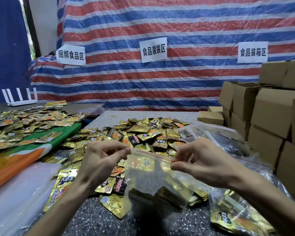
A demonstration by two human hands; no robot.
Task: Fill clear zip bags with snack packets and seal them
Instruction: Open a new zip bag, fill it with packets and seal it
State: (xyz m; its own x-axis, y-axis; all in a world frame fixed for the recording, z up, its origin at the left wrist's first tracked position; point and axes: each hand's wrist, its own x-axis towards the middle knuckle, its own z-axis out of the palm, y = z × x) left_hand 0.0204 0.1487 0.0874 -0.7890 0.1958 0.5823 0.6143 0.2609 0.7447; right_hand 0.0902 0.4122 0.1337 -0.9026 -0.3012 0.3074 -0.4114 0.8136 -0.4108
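the left hand (100, 160) and right hand (201, 160) each pinch an end of the red zip strip, holding the clear zip bag (153, 184) taut for sealing; snack packets (160, 196) hang below the grips, loose packets (143, 133) beyond

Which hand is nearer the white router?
Left. The left hand pinches one top corner of the zip bag, below-right of the router; the right hand pinches the other corner, farther right.
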